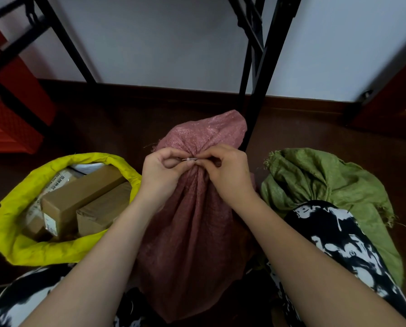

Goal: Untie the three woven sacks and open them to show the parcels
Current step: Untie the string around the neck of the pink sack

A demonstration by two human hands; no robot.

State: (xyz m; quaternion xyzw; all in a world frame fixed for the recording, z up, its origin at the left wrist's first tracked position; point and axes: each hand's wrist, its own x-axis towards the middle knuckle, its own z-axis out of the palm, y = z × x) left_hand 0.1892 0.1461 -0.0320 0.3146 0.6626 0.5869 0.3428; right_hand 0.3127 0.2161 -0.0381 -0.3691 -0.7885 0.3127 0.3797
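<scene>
Your two hands meet at the gathered neck of the pink sack (192, 223), which stands on the floor (303, 138) between your knees. Your left hand (162, 168) and right hand (225, 171) both have curled fingers pinching the thin white tie (189, 159) at the neck. You have three sacks: the yellow sack (18, 208) to the left, open, showing three or more cardboard boxes (79, 194), the pink one, and the green sack (324, 180) to the right, bunched closed.
</scene>
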